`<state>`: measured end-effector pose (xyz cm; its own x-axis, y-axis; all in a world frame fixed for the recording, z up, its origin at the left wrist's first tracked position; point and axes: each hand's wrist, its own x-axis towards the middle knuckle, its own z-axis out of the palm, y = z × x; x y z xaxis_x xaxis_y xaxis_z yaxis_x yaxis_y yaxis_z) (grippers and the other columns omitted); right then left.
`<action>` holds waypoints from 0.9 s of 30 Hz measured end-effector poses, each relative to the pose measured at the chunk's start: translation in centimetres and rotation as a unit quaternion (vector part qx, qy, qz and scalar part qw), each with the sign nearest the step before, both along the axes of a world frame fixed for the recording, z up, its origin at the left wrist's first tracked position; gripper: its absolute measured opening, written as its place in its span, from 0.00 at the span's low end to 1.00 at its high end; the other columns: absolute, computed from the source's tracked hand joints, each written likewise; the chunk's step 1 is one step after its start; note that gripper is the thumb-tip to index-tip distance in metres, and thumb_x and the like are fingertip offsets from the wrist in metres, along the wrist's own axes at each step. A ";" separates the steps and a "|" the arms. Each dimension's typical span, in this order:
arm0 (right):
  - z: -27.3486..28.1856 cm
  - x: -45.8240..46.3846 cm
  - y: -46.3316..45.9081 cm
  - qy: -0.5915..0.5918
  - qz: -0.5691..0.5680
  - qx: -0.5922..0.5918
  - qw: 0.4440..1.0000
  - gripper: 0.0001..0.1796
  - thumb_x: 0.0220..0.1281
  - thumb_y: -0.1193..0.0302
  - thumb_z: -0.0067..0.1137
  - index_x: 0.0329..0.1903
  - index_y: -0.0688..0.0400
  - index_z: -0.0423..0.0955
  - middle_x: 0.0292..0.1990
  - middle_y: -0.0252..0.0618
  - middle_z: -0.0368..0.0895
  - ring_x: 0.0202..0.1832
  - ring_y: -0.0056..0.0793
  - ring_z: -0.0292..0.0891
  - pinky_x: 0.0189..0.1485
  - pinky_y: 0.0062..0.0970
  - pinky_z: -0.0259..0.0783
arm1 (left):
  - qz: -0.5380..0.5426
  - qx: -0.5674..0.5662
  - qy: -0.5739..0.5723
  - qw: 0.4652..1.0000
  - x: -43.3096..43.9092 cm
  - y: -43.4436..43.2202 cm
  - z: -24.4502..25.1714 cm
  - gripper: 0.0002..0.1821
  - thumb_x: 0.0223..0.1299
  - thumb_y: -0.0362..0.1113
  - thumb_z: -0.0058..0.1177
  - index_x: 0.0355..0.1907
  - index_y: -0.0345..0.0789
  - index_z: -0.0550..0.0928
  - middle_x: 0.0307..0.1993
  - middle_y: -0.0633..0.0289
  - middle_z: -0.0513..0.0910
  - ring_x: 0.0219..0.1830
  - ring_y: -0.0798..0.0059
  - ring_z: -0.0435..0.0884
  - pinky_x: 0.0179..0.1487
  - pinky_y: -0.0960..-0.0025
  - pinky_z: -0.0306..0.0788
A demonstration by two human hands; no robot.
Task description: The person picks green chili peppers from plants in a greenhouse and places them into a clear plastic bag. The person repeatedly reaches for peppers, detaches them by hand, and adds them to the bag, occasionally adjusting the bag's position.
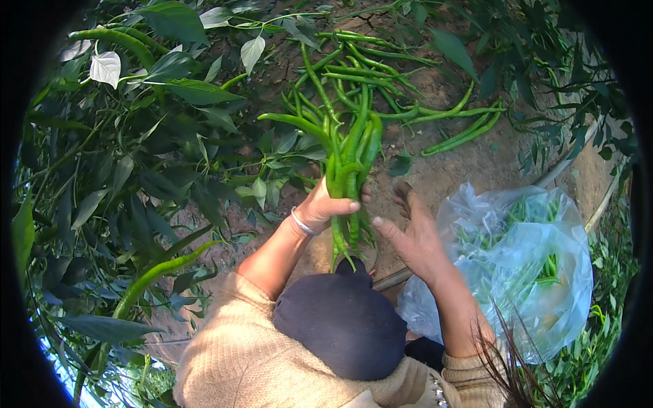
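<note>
My left hand [326, 206], with a pale bracelet [304, 223] at the wrist, grips a bunch of long green chili peppers [352, 153]. Their lower ends hang below my thumb, above my dark-clad knee [342, 326]. To the right of the bunch, my right hand [416, 229] is empty, its fingers spread and its fingertips dark. Just beyond the held bunch lies a loose heap of green chili peppers [367, 76] on the soil. Where the bunch overlaps the heap, I cannot tell which peppers belong to which.
A clear plastic bag [520, 270] holding green peppers stands by my right forearm. Leafy pepper plants [127, 168] crowd the left side, some bearing peppers [158, 273]. A pale hose or pipe [566, 160] runs along the dry soil [438, 171] on the right.
</note>
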<state>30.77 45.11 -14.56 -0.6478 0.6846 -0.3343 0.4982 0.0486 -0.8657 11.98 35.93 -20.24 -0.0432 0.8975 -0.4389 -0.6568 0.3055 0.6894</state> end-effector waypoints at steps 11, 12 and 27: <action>-1.7 2.0 -0.4 0.211 -0.356 -0.308 0.857 0.25 0.56 0.75 0.62 0.57 0.62 0.67 0.47 0.37 0.76 0.50 0.28 0.73 0.54 0.29 0.70 | -0.244 0.169 0.294 0.908 6.5 5.5 1.1 0.52 0.45 0.33 0.64 0.72 0.30 0.50 0.69 0.50 0.59 0.70 0.63 0.58 0.72 0.63 0.53; -1.9 2.3 0.1 0.231 -0.366 -0.319 0.843 0.24 0.56 0.76 0.62 0.56 0.62 0.67 0.46 0.37 0.76 0.50 0.28 0.73 0.54 0.29 0.70 | -0.253 0.159 0.208 0.931 6.0 6.0 0.9 0.50 0.47 0.33 0.64 0.72 0.31 0.53 0.66 0.51 0.63 0.67 0.64 0.63 0.70 0.64 0.57; -2.1 6.1 1.0 0.289 -0.315 -0.428 0.797 0.23 0.53 0.74 0.62 0.53 0.62 0.69 0.42 0.45 0.80 0.48 0.42 0.79 0.55 0.45 0.75 | 0.256 -0.326 0.367 0.833 -7.2 14.8 -16.3 0.15 0.55 0.43 0.59 0.24 0.37 0.72 0.19 0.63 0.74 0.16 0.70 0.73 0.18 0.66 0.68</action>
<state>36.82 46.08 -16.65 -0.4810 0.6159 -0.6240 -0.3023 -0.7846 -0.5414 4.74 50.70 -36.55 -0.8185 0.2597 -0.5124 -0.2907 0.5821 0.7594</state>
